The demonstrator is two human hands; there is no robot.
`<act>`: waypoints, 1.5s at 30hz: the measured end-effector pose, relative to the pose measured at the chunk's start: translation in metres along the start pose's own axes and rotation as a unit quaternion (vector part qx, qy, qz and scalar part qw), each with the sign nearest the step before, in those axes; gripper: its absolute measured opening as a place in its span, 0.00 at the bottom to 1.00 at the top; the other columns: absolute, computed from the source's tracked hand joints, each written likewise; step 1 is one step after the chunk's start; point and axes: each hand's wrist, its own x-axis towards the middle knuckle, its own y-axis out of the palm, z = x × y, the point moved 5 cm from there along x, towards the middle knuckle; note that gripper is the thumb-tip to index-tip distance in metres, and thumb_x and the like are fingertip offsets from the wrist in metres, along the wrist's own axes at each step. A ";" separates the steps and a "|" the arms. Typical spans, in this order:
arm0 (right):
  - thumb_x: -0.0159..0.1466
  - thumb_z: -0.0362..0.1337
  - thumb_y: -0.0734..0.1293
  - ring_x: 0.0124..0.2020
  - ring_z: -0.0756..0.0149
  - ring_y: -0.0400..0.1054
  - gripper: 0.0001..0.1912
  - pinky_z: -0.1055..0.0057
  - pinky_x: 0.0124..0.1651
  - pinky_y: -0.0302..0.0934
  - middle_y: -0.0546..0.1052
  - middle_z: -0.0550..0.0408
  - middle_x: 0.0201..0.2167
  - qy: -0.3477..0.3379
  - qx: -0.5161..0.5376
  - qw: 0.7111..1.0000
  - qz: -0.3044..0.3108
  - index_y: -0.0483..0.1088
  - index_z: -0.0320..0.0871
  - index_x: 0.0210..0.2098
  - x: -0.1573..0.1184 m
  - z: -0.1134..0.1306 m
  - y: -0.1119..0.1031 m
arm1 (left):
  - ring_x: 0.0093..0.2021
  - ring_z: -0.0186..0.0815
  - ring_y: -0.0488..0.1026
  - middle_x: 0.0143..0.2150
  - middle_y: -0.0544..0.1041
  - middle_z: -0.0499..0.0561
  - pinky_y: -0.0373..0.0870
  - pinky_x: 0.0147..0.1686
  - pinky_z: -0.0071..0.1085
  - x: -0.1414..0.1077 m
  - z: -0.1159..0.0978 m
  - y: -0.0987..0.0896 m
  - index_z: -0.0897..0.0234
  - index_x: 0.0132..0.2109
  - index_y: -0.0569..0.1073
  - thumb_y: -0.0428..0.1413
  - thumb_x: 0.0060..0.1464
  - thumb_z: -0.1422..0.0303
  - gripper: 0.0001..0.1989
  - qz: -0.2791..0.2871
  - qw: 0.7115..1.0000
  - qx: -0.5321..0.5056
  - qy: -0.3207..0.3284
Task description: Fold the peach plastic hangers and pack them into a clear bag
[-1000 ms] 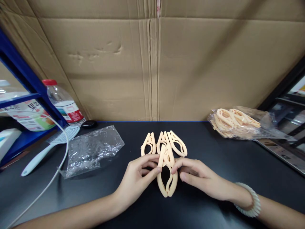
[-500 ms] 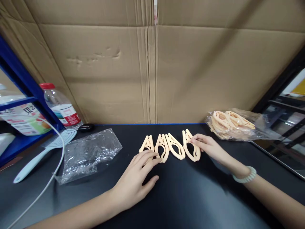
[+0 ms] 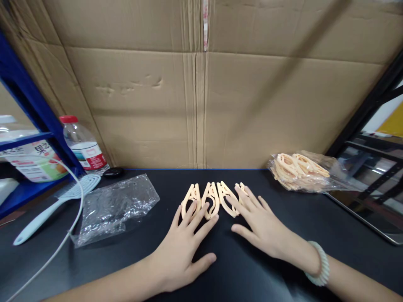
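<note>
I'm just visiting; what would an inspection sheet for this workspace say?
Surface: dark tabletop.
Work pieces: four beige clip-shaped pieces in a row; more in a clear bag at right.
Clutter: clear wrapper, hairbrush, red-capped bottle, small black object.
Hands: left hand over the row's left end, right hand over its right; fingers spread.
Cables: white cable at left.
Surroundings: cardboard behind, blue shelf left, black rack right.

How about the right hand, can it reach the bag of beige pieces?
Probably yes: the right hand is open, and nothing seems to stand between it and the bag of beige pieces, ahead to its right.
</note>
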 end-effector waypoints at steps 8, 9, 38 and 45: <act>0.67 0.56 0.55 0.68 0.40 0.39 0.34 0.36 0.62 0.40 0.51 0.44 0.68 -0.044 -0.045 0.997 -0.039 0.46 0.53 0.68 0.025 0.009 0.015 | 0.69 0.62 0.37 0.72 0.43 0.60 0.36 0.59 0.68 0.033 0.019 0.007 0.54 0.69 0.47 0.44 0.57 0.43 0.39 0.062 0.998 -0.018 -0.010; 0.67 0.56 0.54 0.68 0.40 0.39 0.34 0.36 0.62 0.40 0.51 0.43 0.68 -0.034 -0.049 0.997 -0.041 0.46 0.52 0.68 0.032 0.005 0.015 | 0.69 0.61 0.37 0.72 0.43 0.60 0.36 0.60 0.67 0.042 0.024 0.007 0.55 0.69 0.47 0.44 0.58 0.44 0.38 0.065 0.998 -0.016 -0.015; 0.69 0.43 0.55 0.66 0.51 0.50 0.16 0.40 0.65 0.38 0.67 0.46 0.58 -0.099 0.015 0.986 -0.135 0.68 0.46 0.50 0.033 -0.005 0.006 | 0.48 0.45 0.70 0.47 0.73 0.56 0.66 0.46 0.35 -0.033 0.130 -0.117 0.64 0.48 0.67 0.51 0.52 0.53 0.22 0.086 0.976 -0.032 -0.198; 0.69 0.42 0.57 0.65 0.49 0.53 0.15 0.39 0.65 0.39 0.70 0.47 0.55 -0.112 0.027 0.982 -0.150 0.72 0.46 0.44 0.033 -0.006 0.007 | 0.39 0.43 0.70 0.40 0.71 0.53 0.64 0.39 0.34 -0.047 0.148 -0.109 0.63 0.37 0.65 0.57 0.42 0.59 0.17 0.136 0.961 0.050 -0.235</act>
